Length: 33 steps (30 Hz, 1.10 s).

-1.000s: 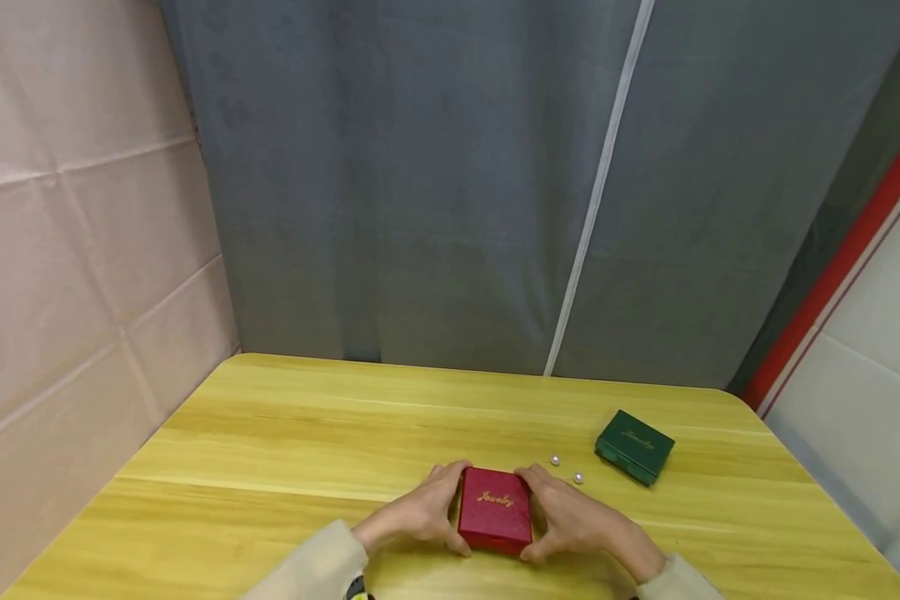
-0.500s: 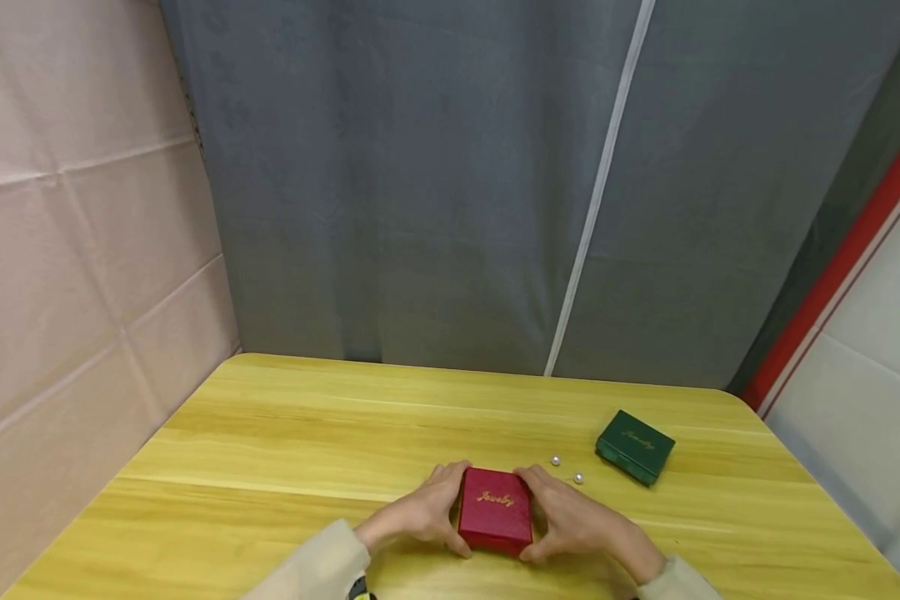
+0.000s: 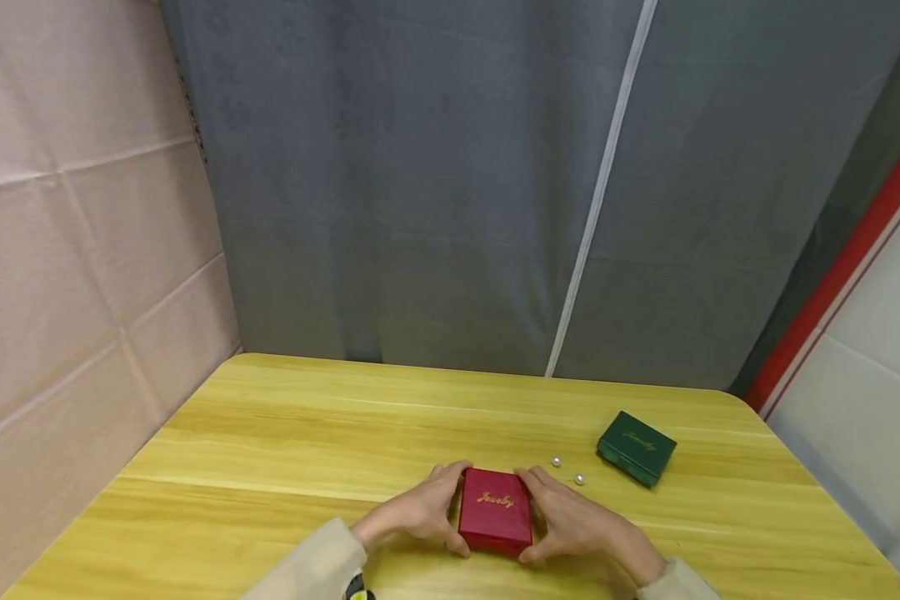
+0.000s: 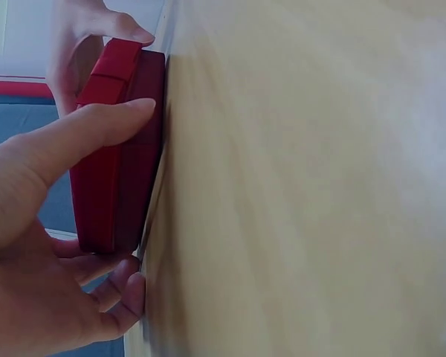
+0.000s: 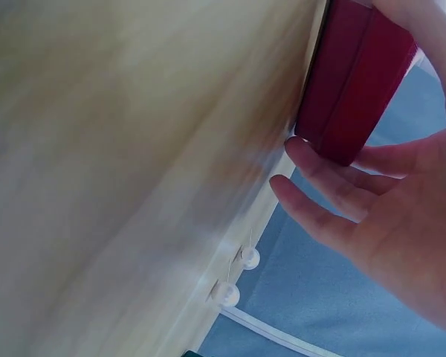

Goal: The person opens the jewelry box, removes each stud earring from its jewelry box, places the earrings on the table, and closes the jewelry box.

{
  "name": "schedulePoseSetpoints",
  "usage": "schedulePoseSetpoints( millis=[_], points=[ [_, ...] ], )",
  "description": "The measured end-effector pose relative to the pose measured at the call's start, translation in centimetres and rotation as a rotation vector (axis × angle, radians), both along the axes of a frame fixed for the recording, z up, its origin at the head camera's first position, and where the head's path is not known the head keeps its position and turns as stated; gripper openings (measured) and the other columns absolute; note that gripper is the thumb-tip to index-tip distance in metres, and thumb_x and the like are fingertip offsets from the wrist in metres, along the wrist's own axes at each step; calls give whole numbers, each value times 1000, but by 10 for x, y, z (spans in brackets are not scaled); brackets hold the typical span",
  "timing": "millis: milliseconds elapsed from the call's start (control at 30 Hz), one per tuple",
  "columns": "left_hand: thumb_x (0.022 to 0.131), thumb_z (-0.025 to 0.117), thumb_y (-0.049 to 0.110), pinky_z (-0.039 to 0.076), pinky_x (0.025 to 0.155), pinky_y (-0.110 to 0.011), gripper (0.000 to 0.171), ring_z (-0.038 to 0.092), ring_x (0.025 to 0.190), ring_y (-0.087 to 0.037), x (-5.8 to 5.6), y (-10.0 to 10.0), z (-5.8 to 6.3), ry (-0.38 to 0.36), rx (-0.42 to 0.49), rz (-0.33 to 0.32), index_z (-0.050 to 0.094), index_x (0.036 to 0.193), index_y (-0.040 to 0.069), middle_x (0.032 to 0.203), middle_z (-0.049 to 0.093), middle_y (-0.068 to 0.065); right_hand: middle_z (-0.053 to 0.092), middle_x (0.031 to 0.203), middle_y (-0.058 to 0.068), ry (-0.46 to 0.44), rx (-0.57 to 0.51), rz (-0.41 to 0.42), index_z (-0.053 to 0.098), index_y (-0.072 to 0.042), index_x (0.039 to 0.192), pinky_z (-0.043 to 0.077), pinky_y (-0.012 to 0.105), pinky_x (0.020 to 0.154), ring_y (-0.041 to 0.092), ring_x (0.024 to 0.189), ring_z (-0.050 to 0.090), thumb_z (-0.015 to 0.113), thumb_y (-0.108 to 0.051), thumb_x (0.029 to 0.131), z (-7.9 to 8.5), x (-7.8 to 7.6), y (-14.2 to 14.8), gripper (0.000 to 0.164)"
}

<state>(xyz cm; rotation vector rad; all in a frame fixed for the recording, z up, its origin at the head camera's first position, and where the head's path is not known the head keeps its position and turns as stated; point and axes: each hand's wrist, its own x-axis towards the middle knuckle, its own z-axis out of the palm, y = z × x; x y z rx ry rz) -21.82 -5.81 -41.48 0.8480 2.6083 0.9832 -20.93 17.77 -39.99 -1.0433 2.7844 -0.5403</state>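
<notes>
A red jewelry box [image 3: 495,525] with gold lettering lies closed at the front of the table. My left hand [image 3: 429,510] grips its left side, thumb at the front corner and fingers round the back corner. From the other side my right hand [image 3: 573,517] holds it the same way. In the left wrist view the left thumb [image 4: 104,130] lies along the front face of the box. The right wrist view has the right fingers [image 5: 331,186] around the box's back corner. Two pearl stud earrings [image 5: 226,294] with thin pins lie just beyond the right hand.
A green jewelry box [image 3: 636,448], also closed, sits at an angle on the right of the wooden table [image 3: 270,450]. A grey curtain [image 3: 420,208] hangs behind the table's far edge, and a pale cloth [image 3: 82,292] lines the left side.
</notes>
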Motion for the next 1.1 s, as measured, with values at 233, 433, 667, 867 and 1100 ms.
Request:
schedulePoseSetpoints(
  millis=[233,433,667,867,1100],
  points=[
    [52,84,23,37,93,-31,98,37,102,-12,-2,0,0,45,-22,-14,30,131,1,118,45,-3,45,117,7,-12,6,2,32,7,129,42,36,90,15,99,47,75,-44,61,0,-2,-3,95],
    [55,82,20,33,98,-34,99,35,115,-18,-2,1,1,51,-39,-29,26,134,-1,129,39,-7,44,117,8,-35,3,0,29,9,131,42,36,91,15,99,46,75,-43,62,0,-5,-5,98],
    [53,83,22,35,96,-35,97,39,112,-20,-10,-2,1,92,-22,-18,30,132,-1,125,43,-8,41,122,12,-64,-32,-14,23,8,134,41,41,91,20,104,46,75,-38,65,3,-11,-7,98],
    [54,84,20,34,97,-40,97,41,113,-25,-22,-7,5,92,33,20,29,132,-3,124,43,-11,38,124,18,-95,-91,-7,19,10,136,43,40,88,22,101,48,75,-31,68,10,-23,-12,97],
    [54,84,17,35,95,-43,99,45,107,-27,-43,-12,12,110,68,39,27,132,-6,123,43,-16,37,120,21,-132,-220,13,17,14,134,50,30,74,21,87,55,76,-16,67,14,-46,-20,94]
  ],
)
